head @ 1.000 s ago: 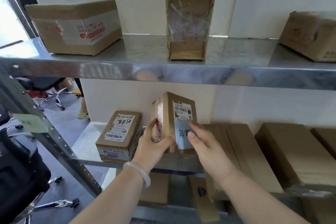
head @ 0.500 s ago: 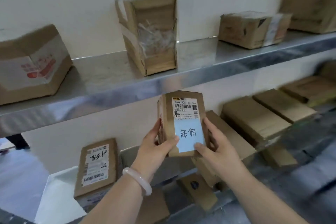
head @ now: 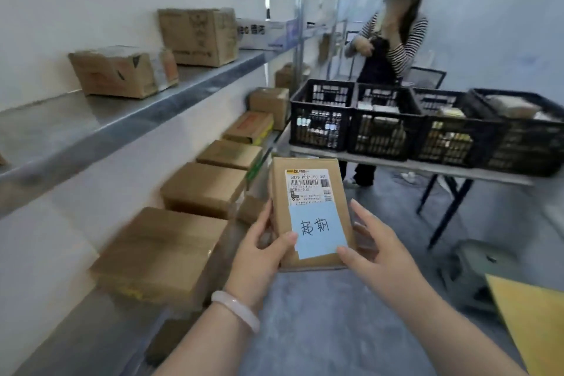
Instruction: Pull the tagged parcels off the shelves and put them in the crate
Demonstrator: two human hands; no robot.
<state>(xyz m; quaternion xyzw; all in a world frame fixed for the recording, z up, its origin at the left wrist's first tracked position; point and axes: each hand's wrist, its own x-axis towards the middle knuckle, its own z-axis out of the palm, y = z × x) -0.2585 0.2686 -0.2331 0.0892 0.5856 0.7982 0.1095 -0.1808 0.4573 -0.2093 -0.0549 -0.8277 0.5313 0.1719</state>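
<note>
I hold a small brown parcel (head: 308,192) upright in front of me, off the shelf. It carries a white barcode label and a blue handwritten tag (head: 317,232). My left hand (head: 262,250) grips its left edge with the thumb on the front. My right hand (head: 378,250) holds its right edge. A row of black crates (head: 323,119) stands on a folding table (head: 427,166) ahead to the right, each holding parcels.
Metal shelves (head: 128,119) run along the left wall with several cardboard boxes on two levels. A person in a striped top (head: 393,43) stands behind the crates. A low stool (head: 482,262) and a yellow board (head: 537,323) are at the right. Grey floor lies ahead.
The parcel has come off the lower shelf in both hands. My view has swung right from the shelves toward the table with the crates.
</note>
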